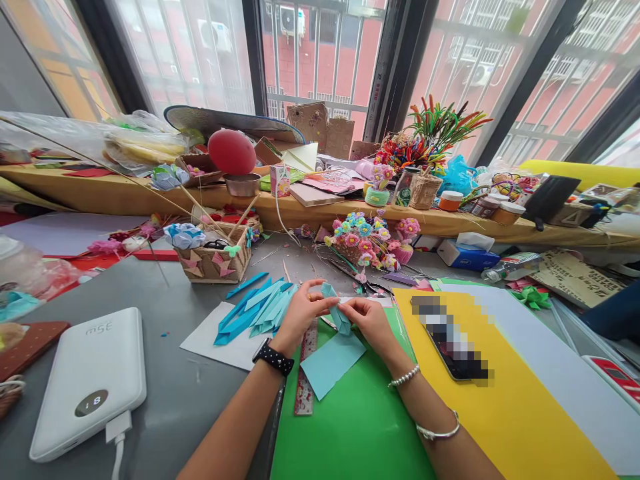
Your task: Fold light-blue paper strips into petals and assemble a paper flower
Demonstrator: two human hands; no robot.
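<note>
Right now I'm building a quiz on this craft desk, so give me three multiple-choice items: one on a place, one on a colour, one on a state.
1. Where does the white power bank lie?
A. left of the hands
B. on the yellow sheet
C. on the window shelf

2. What colour is the sheet under the phone?
A. red
B. yellow
C. grey

3. How is the folded blue paper strip held?
A. lying untouched
B. by the left hand only
C. by both hands

Answers: 1 A, it sits on the grey table at lower left. 2 B, the yellow sheet shows all round it. 3 C, the left hand and right hand both pinch it.
</note>
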